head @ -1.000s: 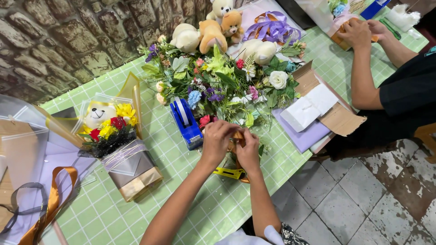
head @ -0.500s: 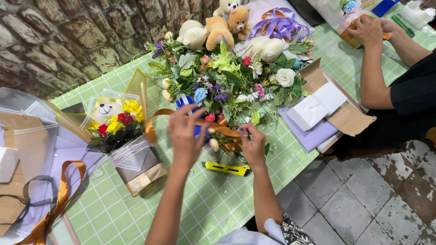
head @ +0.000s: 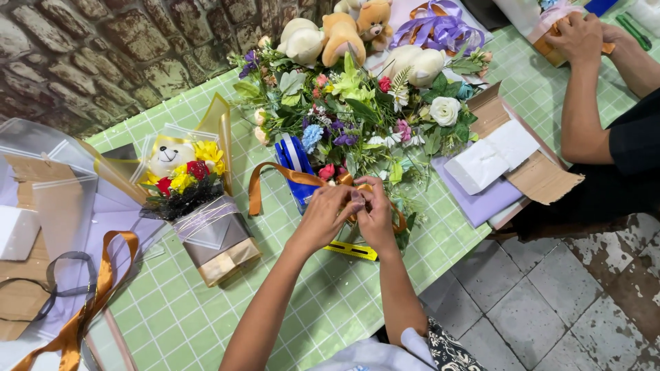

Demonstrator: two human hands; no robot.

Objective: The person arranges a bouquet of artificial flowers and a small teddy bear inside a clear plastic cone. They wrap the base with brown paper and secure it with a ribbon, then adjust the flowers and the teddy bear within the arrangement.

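I log an open brown cardboard box (head: 533, 172) at three o'clock, white foam blocks (head: 491, 154) inside; a clear-wrapped gift bouquet package (head: 196, 206) at nine o'clock; another wrapped package (head: 550, 31) at one o'clock.

Behind the hands: big flower pile (head: 357, 117) and blue ribbon roll (head: 294, 161) block the way.
Left side: small bouquet (head: 196, 206) stands near.
Front: bare green worktop (head: 302, 302), open room.
Right: foam blocks (head: 491, 154), another person's arm (head: 581, 103).
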